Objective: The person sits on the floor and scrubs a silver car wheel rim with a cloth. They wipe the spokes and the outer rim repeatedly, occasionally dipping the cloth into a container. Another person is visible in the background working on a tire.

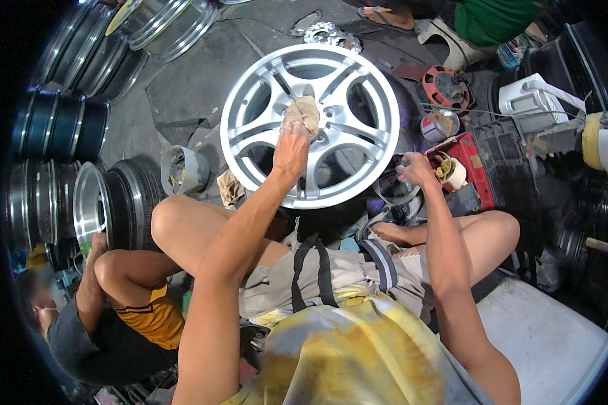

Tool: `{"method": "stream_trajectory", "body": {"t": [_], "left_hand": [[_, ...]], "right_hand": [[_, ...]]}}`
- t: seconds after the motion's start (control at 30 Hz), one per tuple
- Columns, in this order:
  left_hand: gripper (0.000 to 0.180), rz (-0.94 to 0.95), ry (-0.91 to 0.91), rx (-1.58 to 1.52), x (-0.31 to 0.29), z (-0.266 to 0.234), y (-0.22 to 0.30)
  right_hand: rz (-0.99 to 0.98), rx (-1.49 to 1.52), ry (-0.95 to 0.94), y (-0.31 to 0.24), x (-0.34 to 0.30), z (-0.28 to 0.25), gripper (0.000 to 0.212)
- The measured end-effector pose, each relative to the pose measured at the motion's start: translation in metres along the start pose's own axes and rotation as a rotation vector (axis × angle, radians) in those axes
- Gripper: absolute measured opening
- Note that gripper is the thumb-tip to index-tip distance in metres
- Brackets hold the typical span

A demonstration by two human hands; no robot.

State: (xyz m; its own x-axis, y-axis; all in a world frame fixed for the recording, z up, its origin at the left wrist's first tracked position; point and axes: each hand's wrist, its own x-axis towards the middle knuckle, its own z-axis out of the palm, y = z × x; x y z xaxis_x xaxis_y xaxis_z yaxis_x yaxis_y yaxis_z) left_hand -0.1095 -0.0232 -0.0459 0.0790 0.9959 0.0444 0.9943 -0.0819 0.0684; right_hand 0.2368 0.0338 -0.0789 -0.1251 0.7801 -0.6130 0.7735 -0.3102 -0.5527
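A silver alloy wheel rim (378,169) lies face up in front of my crossed legs. My left hand (292,145) presses a crumpled tan sheet (305,113) against the wheel's centre, by the bolt holes. Whether the sheet is cloth or paper I cannot tell. Just off the wheel's right edge is my right hand (417,169), its fingers curled in. What they hold, if anything, is too small to make out. Below that hand stands a grey, round container (396,193). Another crumpled tan piece (230,188) rests beside the wheel's lower left edge.
A grey bucket (186,170) stands left of the wheel. Stacked rims (57,135) and a tyre (138,199) line the left side. To the right are a paint can (439,125) and red toolbox (476,169). People sit at lower left and upper right.
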Motion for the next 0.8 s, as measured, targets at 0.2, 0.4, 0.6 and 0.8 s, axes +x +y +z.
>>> {"method": "stream_trajectory", "body": {"t": [0.2,0.4,0.6,0.8], "left_hand": [[0.044,0.227,0.103,-0.029,0.019,0.015,0.024],[0.051,0.366,-0.115,0.042,0.014,0.002,-0.015],[0.023,-0.015,0.004,-0.220,0.039,-0.021,-0.034],[0.034,-0.240,0.000,-0.435,0.064,-0.054,-0.058]], "right_hand": [[-0.020,0.028,-0.011,0.002,-0.005,0.003,0.037],[0.011,0.051,0.008,0.015,-0.005,0.004,0.039],[0.034,0.184,0.022,0.025,0.001,0.008,0.042],[-0.099,-0.231,0.382,0.016,-0.004,0.003,0.053]]}}
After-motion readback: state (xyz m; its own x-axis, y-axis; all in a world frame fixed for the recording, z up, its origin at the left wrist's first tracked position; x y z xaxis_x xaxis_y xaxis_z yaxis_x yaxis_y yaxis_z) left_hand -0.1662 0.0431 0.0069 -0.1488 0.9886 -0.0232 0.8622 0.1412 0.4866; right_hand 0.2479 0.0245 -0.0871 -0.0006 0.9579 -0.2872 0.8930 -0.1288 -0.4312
